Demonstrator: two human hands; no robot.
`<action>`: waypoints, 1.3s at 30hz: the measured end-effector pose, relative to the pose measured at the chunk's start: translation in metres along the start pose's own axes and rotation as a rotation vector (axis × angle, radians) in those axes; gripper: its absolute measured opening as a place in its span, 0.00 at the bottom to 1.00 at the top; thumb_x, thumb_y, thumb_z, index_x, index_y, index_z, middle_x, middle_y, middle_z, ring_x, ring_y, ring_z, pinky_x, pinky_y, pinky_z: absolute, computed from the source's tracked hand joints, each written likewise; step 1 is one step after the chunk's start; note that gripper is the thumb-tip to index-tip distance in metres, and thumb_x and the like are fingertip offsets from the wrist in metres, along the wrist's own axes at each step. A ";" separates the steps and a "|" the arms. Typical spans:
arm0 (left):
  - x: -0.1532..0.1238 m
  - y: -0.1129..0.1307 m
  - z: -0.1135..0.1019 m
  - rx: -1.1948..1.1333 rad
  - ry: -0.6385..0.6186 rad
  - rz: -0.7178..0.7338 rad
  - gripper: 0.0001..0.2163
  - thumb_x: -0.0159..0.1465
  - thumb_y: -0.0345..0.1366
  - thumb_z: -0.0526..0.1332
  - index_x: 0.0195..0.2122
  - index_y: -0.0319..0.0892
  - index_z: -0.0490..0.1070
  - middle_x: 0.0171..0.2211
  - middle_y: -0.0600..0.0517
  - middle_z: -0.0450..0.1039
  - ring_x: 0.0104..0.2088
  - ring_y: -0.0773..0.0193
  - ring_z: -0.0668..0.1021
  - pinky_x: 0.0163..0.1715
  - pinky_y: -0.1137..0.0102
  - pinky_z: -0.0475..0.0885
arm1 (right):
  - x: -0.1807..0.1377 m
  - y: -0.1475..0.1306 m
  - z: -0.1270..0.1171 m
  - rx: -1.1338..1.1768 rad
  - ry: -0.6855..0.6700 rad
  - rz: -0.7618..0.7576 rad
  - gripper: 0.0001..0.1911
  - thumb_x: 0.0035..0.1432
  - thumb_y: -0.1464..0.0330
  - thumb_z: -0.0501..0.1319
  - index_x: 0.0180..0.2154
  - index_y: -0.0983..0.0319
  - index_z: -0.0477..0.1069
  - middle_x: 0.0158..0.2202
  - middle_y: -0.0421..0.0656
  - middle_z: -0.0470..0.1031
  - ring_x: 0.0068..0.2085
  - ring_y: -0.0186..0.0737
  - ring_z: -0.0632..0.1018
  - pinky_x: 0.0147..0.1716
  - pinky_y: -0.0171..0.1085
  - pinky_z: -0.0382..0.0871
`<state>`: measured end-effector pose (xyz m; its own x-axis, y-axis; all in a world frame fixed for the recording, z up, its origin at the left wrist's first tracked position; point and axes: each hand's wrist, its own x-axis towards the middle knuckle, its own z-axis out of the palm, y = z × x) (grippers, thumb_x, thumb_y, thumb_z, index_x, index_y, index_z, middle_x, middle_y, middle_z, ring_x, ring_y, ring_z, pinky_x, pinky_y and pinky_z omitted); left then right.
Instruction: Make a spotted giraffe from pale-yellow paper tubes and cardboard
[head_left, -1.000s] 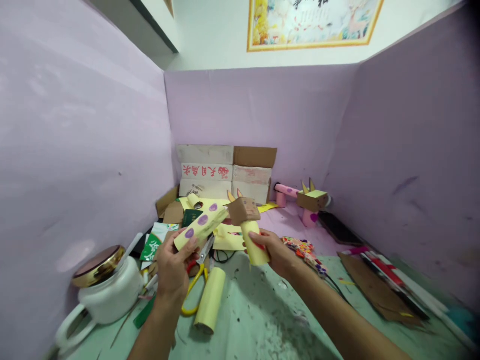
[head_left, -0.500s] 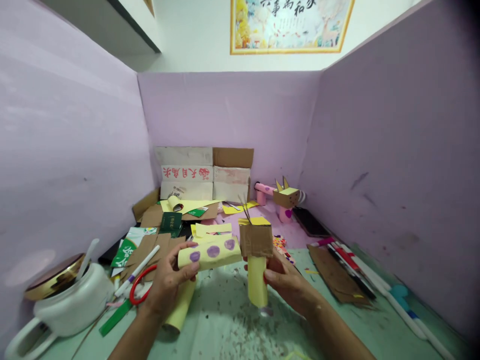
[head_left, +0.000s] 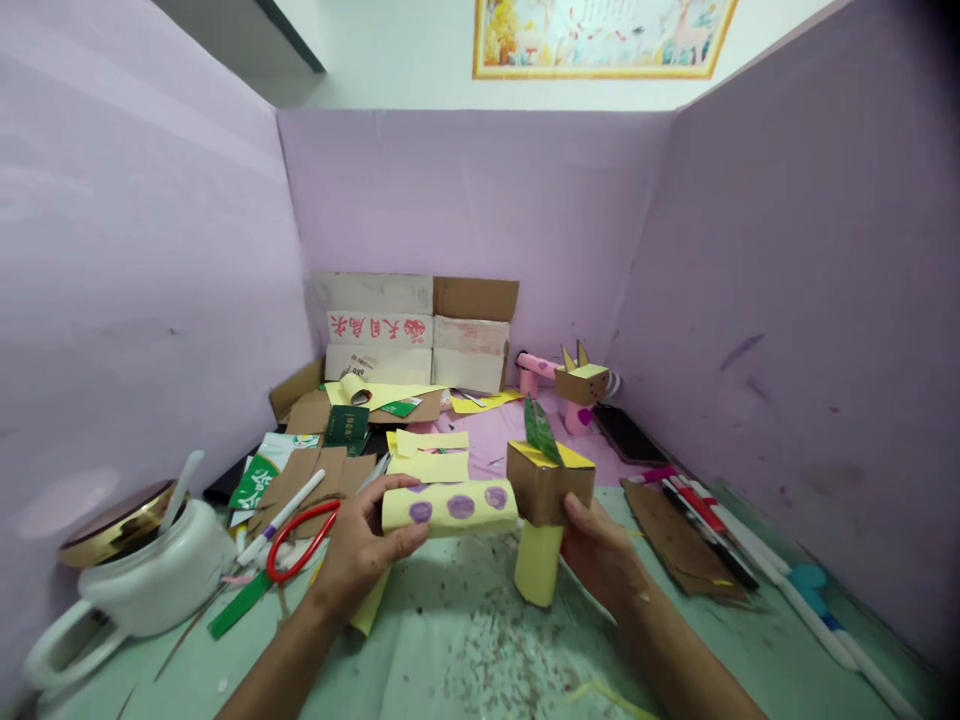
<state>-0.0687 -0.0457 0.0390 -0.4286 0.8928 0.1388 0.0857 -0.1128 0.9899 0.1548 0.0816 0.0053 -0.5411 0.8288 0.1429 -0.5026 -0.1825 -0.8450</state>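
Left hand (head_left: 360,545): fingers wrapped around a horizontal yellow paper tube with three purple spots (head_left: 450,507), held just above the green tabletop (head_left: 465,650). Right hand (head_left: 600,550): fingers closed on a brown cardboard box with a yellow top and green paper ears (head_left: 550,478), mounted on an upright yellow paper tube (head_left: 538,563). Right end of the spotted tube touching, or very nearly touching, the box side; contact not clearly resolved. Lower end of the upright tube close to the tabletop. Beside the left hand: red-handled scissors (head_left: 300,537), white marker pen (head_left: 281,518), white lidded jar with gold cap (head_left: 142,580). Far right: pink paper-tube animal figure (head_left: 574,388) against the purple partition wall (head_left: 480,210).
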 end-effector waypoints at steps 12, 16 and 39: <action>-0.009 0.007 0.000 -0.001 0.113 0.168 0.23 0.48 0.41 0.71 0.45 0.40 0.71 0.38 0.47 0.76 0.32 0.61 0.77 0.24 0.73 0.70 | -0.005 -0.005 0.007 -0.012 0.025 -0.031 0.25 0.41 0.57 0.72 0.44 0.56 0.77 0.46 0.46 0.81 0.47 0.55 0.78 0.45 0.48 0.72; -0.012 0.008 0.003 -0.021 0.088 0.160 0.23 0.47 0.41 0.72 0.43 0.40 0.72 0.35 0.49 0.75 0.32 0.60 0.76 0.28 0.71 0.71 | -0.008 -0.008 0.017 -0.077 -0.038 -0.039 0.27 0.40 0.55 0.72 0.44 0.57 0.78 0.47 0.48 0.80 0.50 0.57 0.76 0.48 0.48 0.70; -0.014 0.004 0.012 0.090 0.022 0.095 0.18 0.61 0.49 0.59 0.46 0.43 0.63 0.21 0.59 0.65 0.20 0.66 0.69 0.22 0.72 0.64 | -0.007 0.001 0.004 -0.353 -0.046 -0.149 0.17 0.42 0.55 0.71 0.33 0.58 0.78 0.33 0.45 0.79 0.38 0.53 0.75 0.40 0.46 0.67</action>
<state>-0.0511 -0.0535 0.0403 -0.4343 0.8699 0.2338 0.2065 -0.1565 0.9658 0.1549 0.0733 0.0053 -0.5131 0.8065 0.2938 -0.3190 0.1386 -0.9376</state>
